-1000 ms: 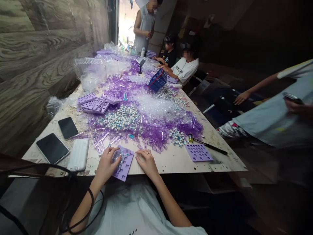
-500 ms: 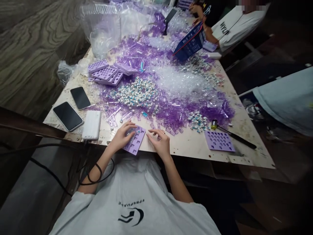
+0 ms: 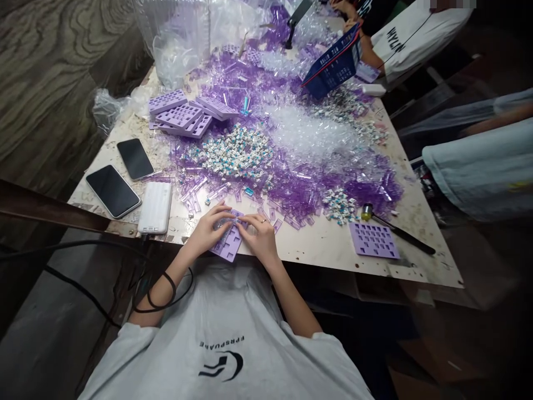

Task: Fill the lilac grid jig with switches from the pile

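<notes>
Right hand (image 3: 260, 238): shifted from beside tray (image 3: 228, 244) to over its far end | left hand (image 3: 210, 228): still there | both: fingers bent, grip unclear

We looked out from one head-worn camera, pitched forward and steeply down over our printed T-shirt (image 3: 216, 333). Our left hand (image 3: 208, 229) and right hand (image 3: 262, 239) lay near, just below mid-frame, while the worktable (image 3: 325, 247) ran away from us toward a dark-blue slotted basket (image 3: 333, 68) at upper right.
</notes>
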Available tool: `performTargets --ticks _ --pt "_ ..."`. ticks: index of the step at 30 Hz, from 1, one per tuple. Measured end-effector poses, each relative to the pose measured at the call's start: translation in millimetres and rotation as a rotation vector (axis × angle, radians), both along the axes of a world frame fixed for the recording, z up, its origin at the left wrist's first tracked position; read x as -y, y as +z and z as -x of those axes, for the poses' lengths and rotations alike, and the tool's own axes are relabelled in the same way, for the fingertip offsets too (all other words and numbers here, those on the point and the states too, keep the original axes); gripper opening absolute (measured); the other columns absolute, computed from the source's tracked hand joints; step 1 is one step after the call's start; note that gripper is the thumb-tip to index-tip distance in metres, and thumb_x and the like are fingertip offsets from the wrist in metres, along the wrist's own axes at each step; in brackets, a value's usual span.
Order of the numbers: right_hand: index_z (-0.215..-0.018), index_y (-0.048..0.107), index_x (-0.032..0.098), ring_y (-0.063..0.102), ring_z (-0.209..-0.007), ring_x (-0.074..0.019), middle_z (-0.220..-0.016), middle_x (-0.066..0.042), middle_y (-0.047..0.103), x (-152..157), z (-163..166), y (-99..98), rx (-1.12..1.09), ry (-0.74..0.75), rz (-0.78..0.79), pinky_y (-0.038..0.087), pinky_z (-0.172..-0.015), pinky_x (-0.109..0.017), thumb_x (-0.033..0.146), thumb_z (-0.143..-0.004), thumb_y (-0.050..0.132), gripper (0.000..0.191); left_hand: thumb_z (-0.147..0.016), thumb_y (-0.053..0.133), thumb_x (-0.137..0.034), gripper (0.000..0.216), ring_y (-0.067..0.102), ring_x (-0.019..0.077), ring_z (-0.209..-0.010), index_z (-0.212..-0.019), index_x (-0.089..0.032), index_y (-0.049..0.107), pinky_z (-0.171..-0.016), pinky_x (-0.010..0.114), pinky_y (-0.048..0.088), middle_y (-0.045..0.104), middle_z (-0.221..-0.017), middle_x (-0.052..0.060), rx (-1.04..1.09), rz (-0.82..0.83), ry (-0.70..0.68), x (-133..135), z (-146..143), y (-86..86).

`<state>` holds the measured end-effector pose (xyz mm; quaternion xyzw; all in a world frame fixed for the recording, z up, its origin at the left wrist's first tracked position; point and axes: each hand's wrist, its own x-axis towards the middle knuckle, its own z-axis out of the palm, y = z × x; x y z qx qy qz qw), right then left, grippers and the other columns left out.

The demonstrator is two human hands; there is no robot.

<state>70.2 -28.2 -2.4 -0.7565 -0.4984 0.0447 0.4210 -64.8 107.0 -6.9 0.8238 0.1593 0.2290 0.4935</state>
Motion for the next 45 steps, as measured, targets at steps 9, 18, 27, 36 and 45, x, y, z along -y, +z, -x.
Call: performTargets --ticks 9,18,27,36,45 --pt "-0.098 0.076 0.024 0.067 -0.088 -0.0228 -0.091 -0.006 0.069 0 0 1.2 -0.032 0.011 0.072 0.054 -0.084 -0.037 0.026 -0.094 0.061 0.016 -0.098 0.052 -0.027 0.027 0.044 0.0258 -0.142 -0.116 -0.024 0.072 -0.116 0.049 0.040 0.060 -0.135 0.009 -0.027 -0.147 -0.024 1 2 -2.0" --pt "-0.097 0.076 0.022 0.069 -0.086 -0.0219 -0.092 -0.006 0.071 1 -3 0.6 -0.032 0.036 0.030 0.056 -0.082 -0.035 0.023 -0.091 0.065 0.013 -0.097 0.053 -0.027 0.029 0.042 0.0280 -0.143 -0.120 -0.021 0.070 -0.114 0.049 0.045 0.059 -0.139 0.011 -0.082 -0.331 -0.025 6 4 -0.3" --pt "-0.098 0.077 0.025 0.070 -0.083 -0.0209 -0.093 -0.005 0.071 0 -5 9.1 -0.111 0.067 0.119 0.058 -0.082 -0.036 0.024 -0.092 0.063 0.015 -0.096 0.055 -0.029 0.030 0.051 0.0289 -0.136 -0.121 -0.019 0.068 -0.115 0.053 0.043 0.062 -0.136 0.013 -0.064 -0.462 -0.039 8 2 -4.6" --pt "-0.101 0.075 0.025 0.070 -0.087 -0.0215 -0.095 -0.006 0.070 2 2 3.4 -0.076 0.022 0.100 0.058 -0.083 -0.034 0.027 -0.095 0.059 0.018 -0.099 0.048 -0.025 0.029 0.054 0.0291 -0.134 -0.118 -0.016 0.068 -0.115 0.053 0.043 0.069 -0.125 0.011 -0.124 -0.544 -0.112 9 0 2.9" --pt "-0.101 0.074 0.024 0.068 -0.088 -0.0220 -0.095 -0.008 0.069 2 10 -5.6 -0.138 -0.053 0.020 0.058 -0.087 -0.038 0.029 -0.095 0.058 0.018 -0.100 0.046 -0.026 0.033 0.050 0.0283 -0.137 -0.123 -0.017 0.066 -0.117 0.055 0.039 0.068 -0.127 0.011 -0.121 -0.510 -0.156 6 1 4.4"
